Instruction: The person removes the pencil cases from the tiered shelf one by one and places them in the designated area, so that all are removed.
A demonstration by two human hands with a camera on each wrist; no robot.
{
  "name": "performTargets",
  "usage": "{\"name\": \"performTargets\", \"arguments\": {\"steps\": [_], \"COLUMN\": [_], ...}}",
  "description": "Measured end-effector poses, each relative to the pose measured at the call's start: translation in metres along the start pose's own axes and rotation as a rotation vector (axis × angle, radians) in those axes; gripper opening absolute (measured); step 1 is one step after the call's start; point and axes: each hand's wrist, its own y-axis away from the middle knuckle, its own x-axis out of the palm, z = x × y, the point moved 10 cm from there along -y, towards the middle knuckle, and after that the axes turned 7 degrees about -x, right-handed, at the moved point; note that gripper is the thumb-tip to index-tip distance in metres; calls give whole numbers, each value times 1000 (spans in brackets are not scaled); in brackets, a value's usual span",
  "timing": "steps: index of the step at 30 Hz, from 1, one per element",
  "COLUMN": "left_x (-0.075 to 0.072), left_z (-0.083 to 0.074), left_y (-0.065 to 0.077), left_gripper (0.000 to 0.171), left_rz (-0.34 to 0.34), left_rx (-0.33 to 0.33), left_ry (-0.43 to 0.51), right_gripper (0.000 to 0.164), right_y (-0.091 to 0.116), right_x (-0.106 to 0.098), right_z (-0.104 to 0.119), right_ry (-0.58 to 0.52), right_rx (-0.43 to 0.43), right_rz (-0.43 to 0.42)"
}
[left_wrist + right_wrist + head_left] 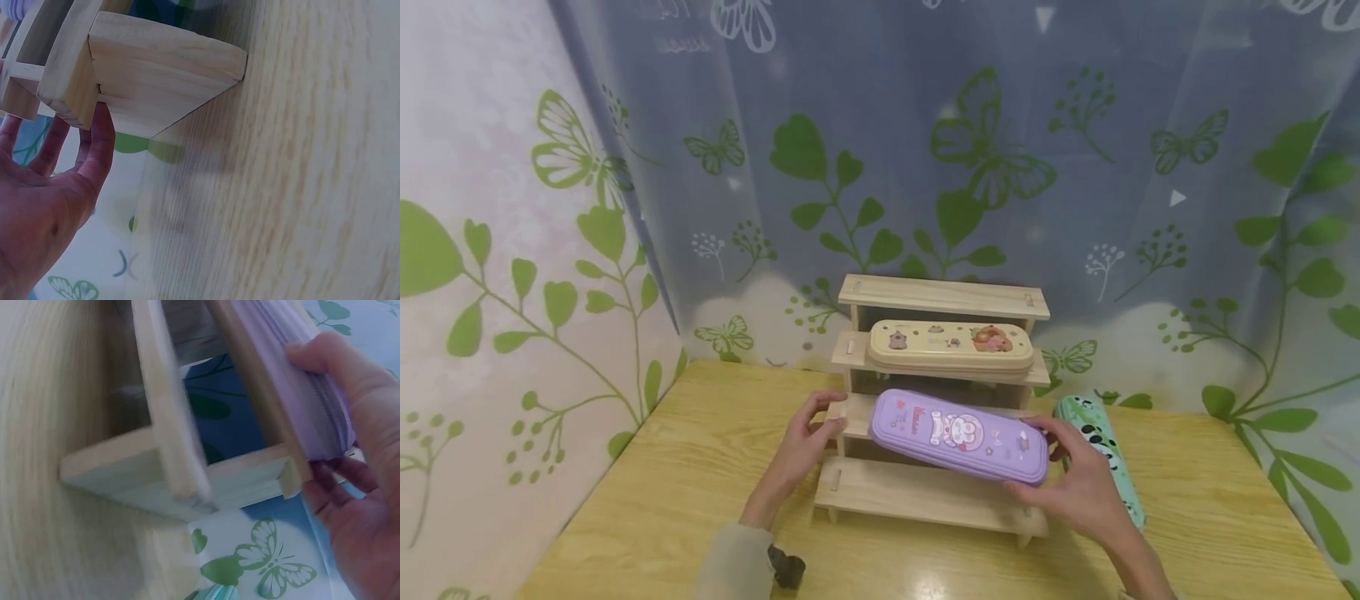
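My right hand (1078, 479) grips the right end of a purple zippered pencil case (917, 437) with a cartoon rabbit on its lid. Thumb at the front and fingers behind, it holds the case tilted over the third tier of a wooden step shelf (925, 500). In the right wrist view, the zipped side of the purple case (294, 375) lies along a shelf board. At the left, my left hand (808, 437) holds the end of that same tier. The left wrist view shows its fingers (100, 144) against the board's end.
A cream pencil case (951, 354) lies on the second tier, above the purple one. Right of the shelf, a green panda pencil case (1112, 467) rests on the wood-grain table (700, 467). A printed curtain (880, 167) hangs behind. Something small and dark (786, 567) sits by the left sleeve.
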Motion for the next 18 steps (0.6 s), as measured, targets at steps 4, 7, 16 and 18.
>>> {"name": "performTargets", "arguments": {"steps": [4,7,16,18], "left_x": [1,1,0,-1], "left_z": [0,-1,0,1], "left_y": [0,0,0,0], "left_gripper": [35,36,35,35], "left_rz": [7,4,0,2], "left_rx": [2,5,6,6], "left_ry": [0,4,-9,-10], "right_gripper": [85,87,85,86], "right_y": [4,6,15,18], "right_x": [-6,-11,-19,-22], "right_z": [-2,-2,-6,-8], "right_ry": [-38,-97,-167,-158], "right_rx": [-23,-33,38,51], "right_rz": [-68,-104,-94,-93]}}
